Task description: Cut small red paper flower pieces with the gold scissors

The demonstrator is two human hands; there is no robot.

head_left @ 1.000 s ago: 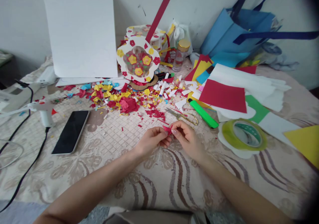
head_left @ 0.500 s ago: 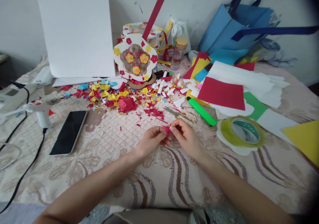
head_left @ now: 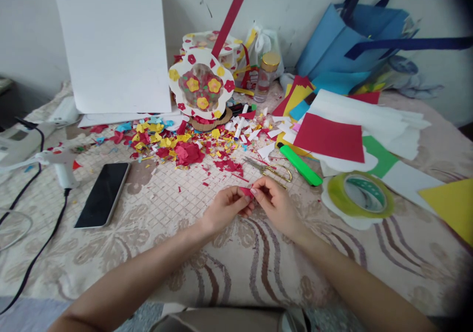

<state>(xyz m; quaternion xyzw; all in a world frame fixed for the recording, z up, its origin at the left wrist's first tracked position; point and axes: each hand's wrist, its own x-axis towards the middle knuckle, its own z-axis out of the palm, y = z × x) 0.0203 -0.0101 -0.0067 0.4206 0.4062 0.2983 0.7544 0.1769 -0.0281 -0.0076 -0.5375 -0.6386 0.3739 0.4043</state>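
Note:
Between both hands is a small piece of red paper (head_left: 245, 191), mostly covered by fingers. My left hand (head_left: 228, 206) pinches its left part between thumb and fingers. At its right edge, the thumb and forefinger of my right hand (head_left: 274, 201) grip the same piece. Just beyond the right hand lie gold-handled scissors (head_left: 271, 169), blades pointing left. Past them is a bright green utility knife (head_left: 300, 165). Red paper scraps (head_left: 228, 165) lie beyond my fingertips.
A flower-shaped paper lantern (head_left: 201, 85) stands behind piles of coloured scraps (head_left: 158, 137). To the left are a phone (head_left: 103, 194) and a white glue gun (head_left: 61, 164). Rightward lie a tape roll (head_left: 360, 196), a red sheet (head_left: 330, 136) and a blue bag (head_left: 351, 41).
The red paper's visible part has become smaller and flatter between my fingers. Both hands stay in nearly the same place.

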